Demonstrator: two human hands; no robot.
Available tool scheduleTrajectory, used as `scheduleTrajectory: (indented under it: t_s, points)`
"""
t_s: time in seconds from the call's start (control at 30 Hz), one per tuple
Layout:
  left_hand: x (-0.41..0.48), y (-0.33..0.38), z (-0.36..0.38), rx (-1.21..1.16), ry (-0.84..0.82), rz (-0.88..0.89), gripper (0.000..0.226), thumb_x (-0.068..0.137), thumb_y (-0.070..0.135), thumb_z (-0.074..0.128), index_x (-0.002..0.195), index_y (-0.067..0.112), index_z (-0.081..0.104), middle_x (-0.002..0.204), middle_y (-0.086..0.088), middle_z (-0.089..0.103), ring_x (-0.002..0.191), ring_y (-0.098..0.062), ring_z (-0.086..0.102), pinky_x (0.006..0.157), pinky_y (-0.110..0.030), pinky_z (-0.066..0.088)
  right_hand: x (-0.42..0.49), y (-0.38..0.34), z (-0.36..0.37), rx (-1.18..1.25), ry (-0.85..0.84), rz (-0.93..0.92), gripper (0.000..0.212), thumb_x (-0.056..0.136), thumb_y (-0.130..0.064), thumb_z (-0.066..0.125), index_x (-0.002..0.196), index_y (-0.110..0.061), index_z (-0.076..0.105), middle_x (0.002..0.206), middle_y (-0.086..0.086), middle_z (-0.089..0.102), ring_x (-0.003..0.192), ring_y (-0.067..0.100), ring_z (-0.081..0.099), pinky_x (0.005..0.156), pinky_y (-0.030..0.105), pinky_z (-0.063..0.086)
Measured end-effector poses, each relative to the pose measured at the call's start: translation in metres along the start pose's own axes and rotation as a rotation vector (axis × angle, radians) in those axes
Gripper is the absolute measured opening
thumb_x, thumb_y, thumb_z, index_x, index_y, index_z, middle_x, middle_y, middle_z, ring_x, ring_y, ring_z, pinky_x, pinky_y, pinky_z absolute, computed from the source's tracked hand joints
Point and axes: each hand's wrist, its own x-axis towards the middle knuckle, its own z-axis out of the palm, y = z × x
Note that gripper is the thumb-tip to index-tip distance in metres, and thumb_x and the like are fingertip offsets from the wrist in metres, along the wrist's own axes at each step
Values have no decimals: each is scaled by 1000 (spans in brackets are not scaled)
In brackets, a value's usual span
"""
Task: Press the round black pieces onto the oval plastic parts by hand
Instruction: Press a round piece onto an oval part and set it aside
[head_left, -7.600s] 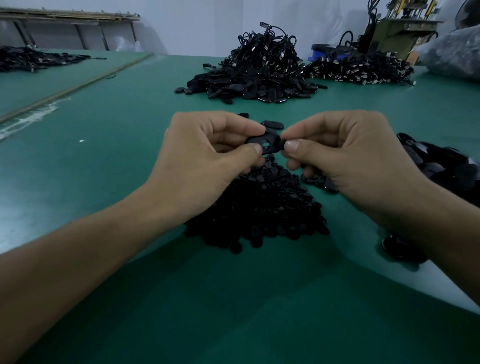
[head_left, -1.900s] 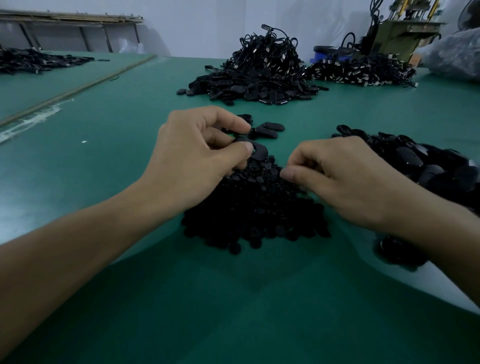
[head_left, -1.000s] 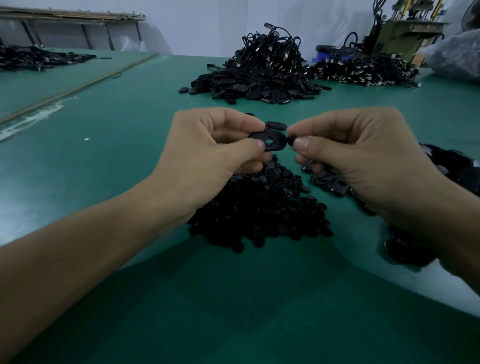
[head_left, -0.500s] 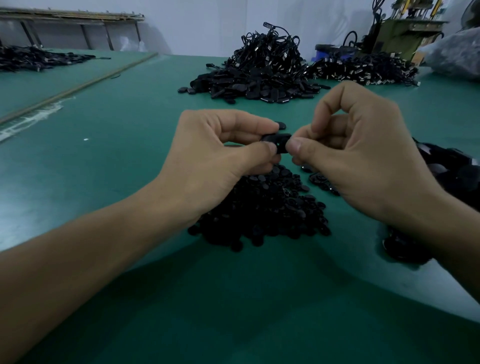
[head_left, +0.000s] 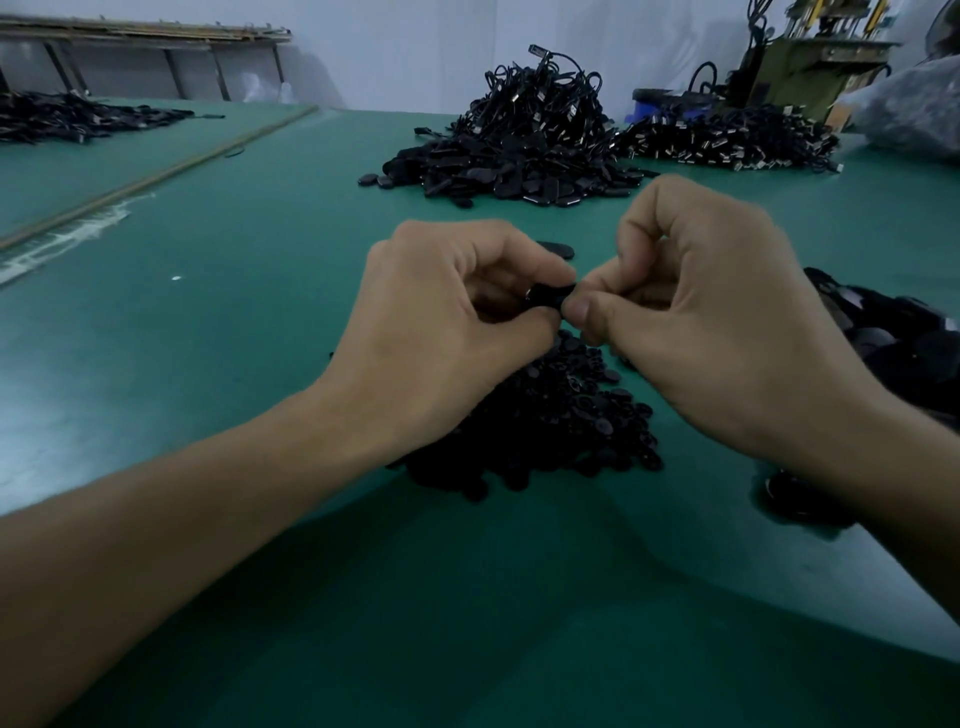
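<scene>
While held above green table, one dark oval plastic part pinched by two hands: left hand and right hand, fingers curled on it. Beneath, one heap of small matte round black pieces.

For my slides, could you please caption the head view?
The left hand and right hand pinch one oval part above the pile of round pieces.

One black oval plastic part, mostly hidden, is pinched between the fingertips of the left hand and the right hand, just above the heap of small round black pieces. More oval parts lie piled to the right of this heap. A single oval part lies flat just behind it.
</scene>
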Motion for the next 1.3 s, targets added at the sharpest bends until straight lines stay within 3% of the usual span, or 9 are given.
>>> scheduleTrajectory:
  t_s: [0.13, 0.3, 0.43, 0.57, 0.7, 0.83, 1.0, 1.17, 1.3]
  points:
    - [-1, -2, 1, 50, -13, 67, 22, 81, 1, 76, 94, 19, 74, 78, 6, 75, 71, -8, 72, 67, -20, 55, -1, 2, 1, 36, 43, 32, 43, 79, -15, 78, 68, -31, 40, 72, -3, 73, 61, 5, 69, 57, 35, 56]
    - [-1, -6, 1, 189, -11, 169, 12, 83, 7, 74, 92, 14, 73, 79, 5, 74, 72, -13, 72, 68, -34, 58, 0, 2, 2, 232, -55, 160, 40, 88, 5, 69, 68, -20, 47, 71, 12, 74, 66, 19, 74, 69, 43, 63]
    - [1, -9, -3, 261, 17, 152, 14, 82, 11, 72, 92, 20, 70, 78, 10, 71, 73, -7, 68, 67, -28, 56, 0, 1, 1, 312, -140, 169, 38, 91, 14, 60, 71, -17, 53, 74, 11, 75, 70, 18, 76, 70, 32, 63]
    - [2, -9, -5, 267, -22, 119, 15, 80, 11, 74, 91, 21, 70, 76, 10, 70, 71, -6, 68, 66, -22, 56, -1, 3, 3, 88, -102, 84, 29, 89, 1, 66, 77, -25, 60, 72, -4, 75, 69, 13, 74, 73, 43, 63]
    - [3, -6, -4, 132, -61, 44, 16, 75, 15, 74, 84, 25, 65, 75, 4, 71, 63, -11, 68, 63, -27, 57, 0, 9, 1, -16, -36, 51, 14, 83, -22, 80, 87, -31, 70, 77, -12, 72, 74, 1, 69, 73, 23, 58]
    - [5, -4, -6, -27, -85, -80, 22, 73, 13, 77, 84, 26, 64, 75, 7, 75, 64, -13, 71, 66, -29, 57, 2, 12, -1, 28, -118, 73, 10, 87, -20, 76, 90, -29, 73, 82, -14, 75, 80, 1, 71, 82, 26, 58]
    - [6, -3, -7, -205, -92, -180, 25, 81, -7, 76, 90, 15, 65, 70, 1, 75, 59, -10, 69, 61, -18, 55, 3, 14, -2, 113, -136, 83, 12, 87, -15, 75, 88, -26, 70, 76, -10, 75, 70, 4, 72, 69, 18, 58]
    - [5, -3, -7, -249, -85, -212, 20, 80, -4, 78, 87, 13, 69, 72, -4, 76, 66, -17, 74, 65, -22, 58, 4, 16, -4, 105, -111, 75, 8, 83, -21, 76, 83, -27, 70, 74, -8, 74, 68, 7, 71, 65, 18, 56]
    - [5, -3, -6, -211, -69, -191, 21, 80, -5, 78, 85, 14, 70, 74, -10, 75, 65, -20, 74, 65, -25, 61, 3, 16, -3, 37, -113, 60, 9, 84, -23, 75, 82, -28, 69, 76, -7, 73, 69, 6, 69, 69, 26, 57]
